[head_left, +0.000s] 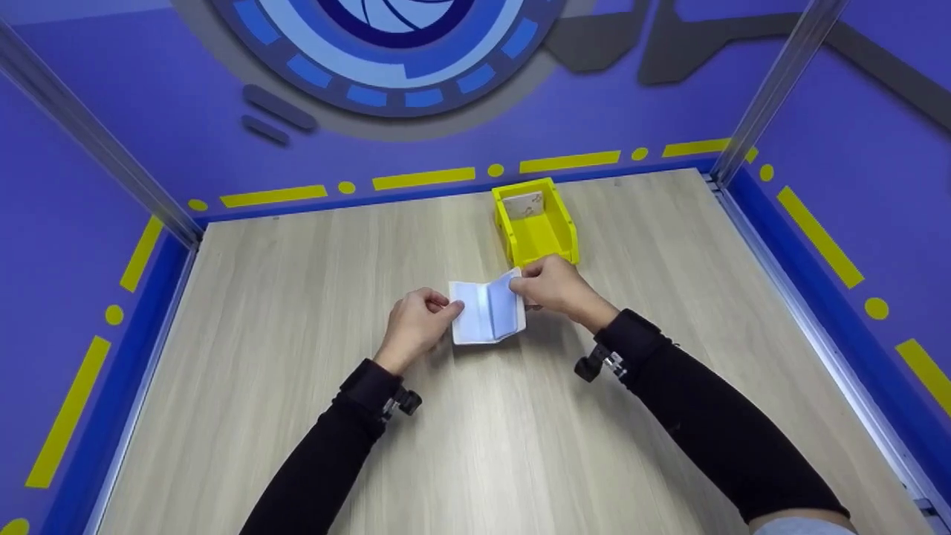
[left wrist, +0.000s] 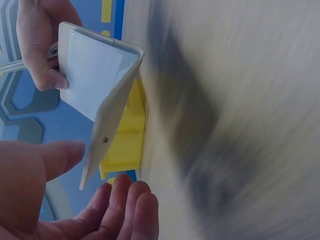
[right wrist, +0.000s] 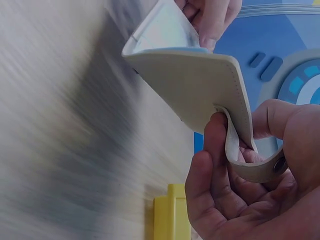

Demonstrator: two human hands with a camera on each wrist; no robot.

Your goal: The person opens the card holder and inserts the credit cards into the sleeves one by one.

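Clearly, the right hand (head_left: 557, 286) grasps the open wallet (head_left: 471, 319) at the head view's centre; the left hand (head_left: 417, 325) curves loosely, fingers parted, at its left edge. The left wrist view shows a stud (left wrist: 106, 140) on the outer cover, hidden in the head view.

Wallet (left wrist: 102, 82) partly hides yellow bin (left wrist: 124, 149), left wrist view.

Head cam looks fwd/down from high; L+R wrist cams, close-up & sideways, share bifold (head_left: 469, 321).
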